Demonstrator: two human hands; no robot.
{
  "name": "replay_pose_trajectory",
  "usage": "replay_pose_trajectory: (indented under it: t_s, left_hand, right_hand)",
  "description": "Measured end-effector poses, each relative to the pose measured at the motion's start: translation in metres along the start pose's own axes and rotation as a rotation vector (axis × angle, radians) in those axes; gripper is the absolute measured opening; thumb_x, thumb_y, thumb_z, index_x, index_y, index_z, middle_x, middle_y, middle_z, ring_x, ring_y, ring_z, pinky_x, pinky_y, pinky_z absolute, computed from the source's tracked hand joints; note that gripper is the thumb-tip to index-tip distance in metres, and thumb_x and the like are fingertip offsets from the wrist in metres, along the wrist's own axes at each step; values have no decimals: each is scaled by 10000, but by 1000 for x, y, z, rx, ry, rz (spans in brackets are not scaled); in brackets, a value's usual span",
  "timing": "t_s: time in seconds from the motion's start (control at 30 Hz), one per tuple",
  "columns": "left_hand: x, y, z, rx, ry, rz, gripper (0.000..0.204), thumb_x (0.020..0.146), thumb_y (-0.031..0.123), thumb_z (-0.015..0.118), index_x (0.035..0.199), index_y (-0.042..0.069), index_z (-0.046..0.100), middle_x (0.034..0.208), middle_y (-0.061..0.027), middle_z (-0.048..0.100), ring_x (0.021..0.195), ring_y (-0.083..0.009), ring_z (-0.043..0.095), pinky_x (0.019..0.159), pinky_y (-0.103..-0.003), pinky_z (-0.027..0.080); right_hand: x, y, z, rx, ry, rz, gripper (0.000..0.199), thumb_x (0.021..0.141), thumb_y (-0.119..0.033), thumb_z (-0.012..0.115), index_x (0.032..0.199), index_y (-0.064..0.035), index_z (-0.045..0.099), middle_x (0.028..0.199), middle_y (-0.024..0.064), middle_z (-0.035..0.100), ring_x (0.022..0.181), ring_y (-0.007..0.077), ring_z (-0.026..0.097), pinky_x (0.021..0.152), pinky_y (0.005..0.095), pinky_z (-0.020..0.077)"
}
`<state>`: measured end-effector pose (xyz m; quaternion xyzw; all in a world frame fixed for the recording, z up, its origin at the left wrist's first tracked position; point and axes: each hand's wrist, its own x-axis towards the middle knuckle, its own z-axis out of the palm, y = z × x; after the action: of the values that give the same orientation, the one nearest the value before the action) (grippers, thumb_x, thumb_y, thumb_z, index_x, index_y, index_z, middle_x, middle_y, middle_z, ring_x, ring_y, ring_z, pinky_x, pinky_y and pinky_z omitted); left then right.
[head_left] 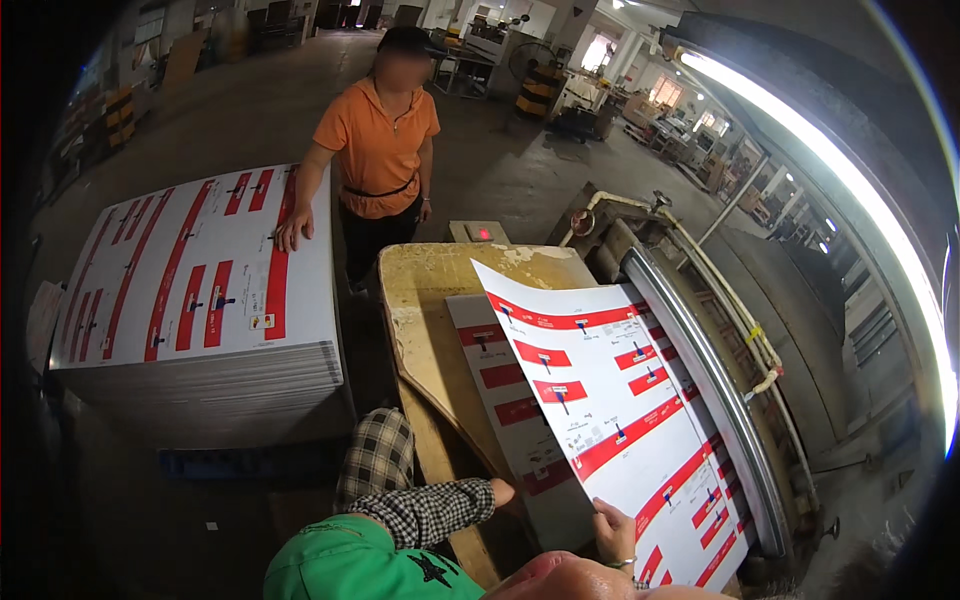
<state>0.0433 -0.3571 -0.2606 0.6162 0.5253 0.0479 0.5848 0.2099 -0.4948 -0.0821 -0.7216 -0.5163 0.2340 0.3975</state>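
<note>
A large white printed sheet [600, 400] with red bands slopes from a metal roller [700, 390], its far corner lifted. My right hand [613, 532], with a band at the wrist, is closed on the sheet's near edge. Beneath it, another printed sheet [490, 350] lies on the worn yellowish table [430, 285]. My left hand [502, 492], in a checked sleeve, is close to the near-left edge of that lower sheet; its fingers are hidden.
At the left stands a tall stack of printed sheets [200, 345]. A co-worker [385, 150] in an orange top rests a hand on it. A pale pipe [720, 285] runs beside the roller. A bright tube lamp [830, 150] hangs at the right.
</note>
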Motion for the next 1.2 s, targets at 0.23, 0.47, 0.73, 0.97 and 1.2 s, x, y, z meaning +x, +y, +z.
replay_pose_trajectory:
  t_s: [0.23,0.47,0.73,0.97,1.2]
  left_hand:
    - [13,-11,0,738,-31,566,193,746,96,543,810,-54,646,703,-146,627,718,-243,650,586,-355,512]
    - [-6,9,-6,-314,-76,-30,390,790,179,528,964,-170,542,874,-240,616,735,-307,654,575,-367,545]
    - [1,0,0,-899,-473,-15,411,896,227,525,1207,-31,451,1157,-175,557,959,-316,607,737,-397,557]
    - [-3,2,-7,-727,-406,7,333,810,165,633,1106,34,556,864,-51,602,652,-122,573,667,-325,554]
    - [3,-8,-6,-802,-455,-6,649,766,168,689,1200,-184,359,1149,-262,468,1003,-344,545,855,-391,499]
  right_hand:
    - [-20,45,42,99,-50,154,296,773,-40,581,1041,84,603,995,179,650,908,175,621,788,257,478]
    - [-21,85,58,-16,-177,131,285,731,-74,648,978,68,634,1062,185,628,972,199,607,826,270,471]
    - [37,96,50,-217,130,286,481,706,-270,702,1042,58,598,867,197,649,740,217,615,679,333,486]
    - [-13,89,81,-645,-293,-5,934,566,-359,797,1286,30,347,1335,317,312,1258,451,275,1018,430,311]
    - [6,45,27,-46,-289,139,302,776,-149,598,997,56,623,1049,215,622,996,264,603,855,327,464]
